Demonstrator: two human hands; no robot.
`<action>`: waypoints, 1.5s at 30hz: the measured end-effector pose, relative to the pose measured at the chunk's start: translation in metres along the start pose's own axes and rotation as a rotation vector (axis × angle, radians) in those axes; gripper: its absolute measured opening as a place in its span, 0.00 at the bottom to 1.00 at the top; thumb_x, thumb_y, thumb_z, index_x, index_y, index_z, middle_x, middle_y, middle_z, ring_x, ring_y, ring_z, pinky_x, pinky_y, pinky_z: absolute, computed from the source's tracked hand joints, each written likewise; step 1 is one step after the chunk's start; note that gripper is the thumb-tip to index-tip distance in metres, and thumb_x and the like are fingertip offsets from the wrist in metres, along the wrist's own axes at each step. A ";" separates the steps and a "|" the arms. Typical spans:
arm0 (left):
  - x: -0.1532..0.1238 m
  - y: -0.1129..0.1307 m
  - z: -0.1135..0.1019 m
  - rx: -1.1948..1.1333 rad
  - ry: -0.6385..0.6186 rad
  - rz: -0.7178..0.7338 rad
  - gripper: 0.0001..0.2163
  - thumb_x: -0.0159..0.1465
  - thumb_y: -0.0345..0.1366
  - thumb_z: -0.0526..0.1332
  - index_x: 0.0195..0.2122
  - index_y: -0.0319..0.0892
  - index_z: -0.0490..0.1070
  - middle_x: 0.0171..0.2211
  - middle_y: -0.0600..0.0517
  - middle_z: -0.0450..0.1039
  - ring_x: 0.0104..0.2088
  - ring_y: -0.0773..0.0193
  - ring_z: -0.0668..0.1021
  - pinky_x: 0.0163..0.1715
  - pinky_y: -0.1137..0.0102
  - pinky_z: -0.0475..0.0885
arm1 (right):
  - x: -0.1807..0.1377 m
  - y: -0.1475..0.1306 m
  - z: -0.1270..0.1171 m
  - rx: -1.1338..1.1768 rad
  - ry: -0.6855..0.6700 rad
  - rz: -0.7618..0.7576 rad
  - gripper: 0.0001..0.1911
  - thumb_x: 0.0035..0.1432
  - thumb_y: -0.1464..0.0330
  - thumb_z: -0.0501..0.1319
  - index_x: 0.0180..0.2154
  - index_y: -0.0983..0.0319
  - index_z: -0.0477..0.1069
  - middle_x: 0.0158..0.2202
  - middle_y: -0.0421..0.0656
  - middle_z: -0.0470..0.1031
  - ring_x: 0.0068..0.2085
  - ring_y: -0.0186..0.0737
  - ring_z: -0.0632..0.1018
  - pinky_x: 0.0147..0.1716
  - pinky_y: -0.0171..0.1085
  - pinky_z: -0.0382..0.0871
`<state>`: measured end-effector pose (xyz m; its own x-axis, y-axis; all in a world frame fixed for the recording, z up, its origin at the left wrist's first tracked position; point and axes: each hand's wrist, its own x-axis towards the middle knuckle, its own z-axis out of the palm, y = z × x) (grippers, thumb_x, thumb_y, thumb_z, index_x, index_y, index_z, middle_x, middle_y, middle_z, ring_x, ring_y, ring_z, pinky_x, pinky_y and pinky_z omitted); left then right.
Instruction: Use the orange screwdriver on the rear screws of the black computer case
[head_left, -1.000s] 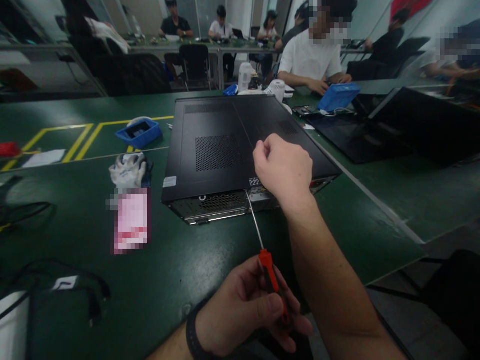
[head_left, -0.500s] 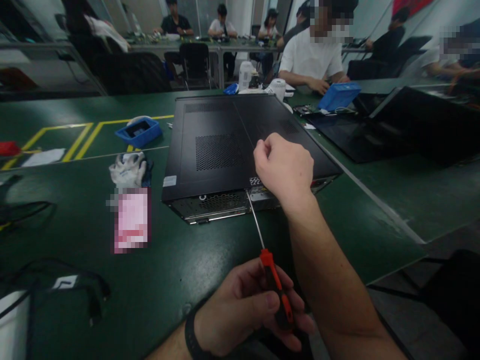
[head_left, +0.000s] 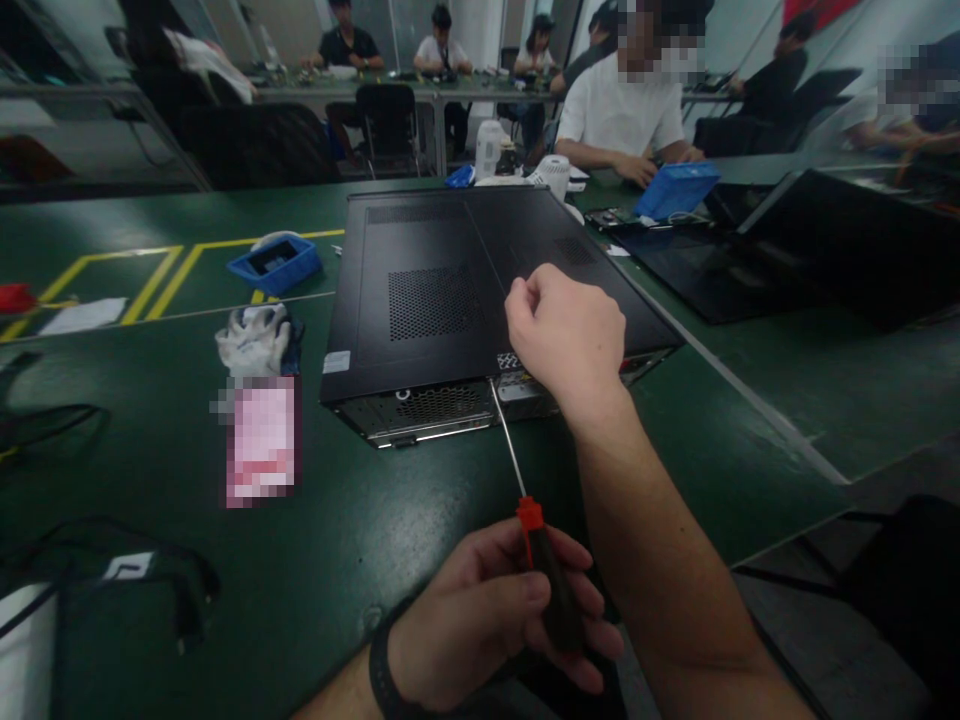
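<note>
A black desktop computer case (head_left: 420,235) lies flat on the green table, its rear panel facing me. My left hand (head_left: 480,610) has its fingers wrapped around the red and black handle of a screwdriver (head_left: 551,580). The screwdriver's thin metal shaft points up and away, and its tip meets the top edge of the rear panel. Closed and curled, my right hand (head_left: 566,325) presses on the case's top near that edge, just right of the tip. Its fingertips are hidden, so I cannot see whether it holds anything.
Left of the case are a blue tray (head_left: 277,262), work gloves (head_left: 255,342) and a blurred-out pink card (head_left: 262,440). Black cables (head_left: 150,560) lie at the lower left. To the right are dark panels (head_left: 825,250). A co-worker (head_left: 622,125) handles a blue box (head_left: 679,190).
The screwdriver handle has turned in my left hand, so its dark side now shows where a red stripe was. My right hand stays in the same place on the case.
</note>
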<state>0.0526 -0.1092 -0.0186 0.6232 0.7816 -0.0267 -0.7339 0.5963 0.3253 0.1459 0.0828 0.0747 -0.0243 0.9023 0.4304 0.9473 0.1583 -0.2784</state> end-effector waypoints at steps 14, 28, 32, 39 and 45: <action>0.000 -0.002 -0.005 0.051 0.028 -0.001 0.12 0.67 0.36 0.70 0.49 0.40 0.74 0.41 0.48 0.82 0.41 0.58 0.87 0.37 0.69 0.83 | 0.000 -0.001 -0.001 -0.010 -0.009 0.003 0.19 0.69 0.58 0.52 0.40 0.62 0.78 0.35 0.50 0.81 0.37 0.47 0.80 0.39 0.42 0.67; 0.004 -0.004 -0.006 0.033 0.029 0.013 0.12 0.67 0.35 0.71 0.48 0.40 0.73 0.40 0.49 0.84 0.41 0.60 0.88 0.35 0.71 0.84 | 0.000 0.000 0.000 -0.010 0.003 0.001 0.20 0.69 0.57 0.52 0.40 0.61 0.78 0.34 0.50 0.82 0.35 0.45 0.79 0.37 0.41 0.66; 0.004 -0.003 -0.003 0.033 0.028 0.005 0.10 0.69 0.37 0.68 0.49 0.41 0.74 0.42 0.48 0.84 0.44 0.57 0.87 0.40 0.68 0.84 | 0.000 0.001 0.000 -0.012 0.000 0.009 0.20 0.69 0.57 0.51 0.39 0.61 0.78 0.33 0.49 0.81 0.33 0.44 0.78 0.36 0.40 0.65; 0.005 -0.003 -0.004 0.082 0.033 0.029 0.10 0.69 0.38 0.68 0.47 0.41 0.73 0.40 0.49 0.83 0.44 0.57 0.87 0.39 0.66 0.84 | -0.001 0.003 0.001 -0.002 -0.002 0.041 0.21 0.69 0.56 0.50 0.39 0.60 0.77 0.33 0.48 0.81 0.32 0.42 0.76 0.36 0.40 0.61; 0.006 0.000 -0.006 0.183 0.064 0.044 0.12 0.69 0.43 0.68 0.45 0.40 0.73 0.39 0.47 0.85 0.43 0.57 0.87 0.37 0.69 0.83 | -0.001 0.003 0.000 0.088 0.024 0.066 0.19 0.69 0.56 0.52 0.37 0.59 0.75 0.32 0.45 0.78 0.31 0.39 0.74 0.35 0.38 0.60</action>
<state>0.0546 -0.1032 -0.0247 0.5692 0.8194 -0.0669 -0.6948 0.5230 0.4936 0.1490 0.0827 0.0734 0.0465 0.9021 0.4289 0.9149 0.1339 -0.3808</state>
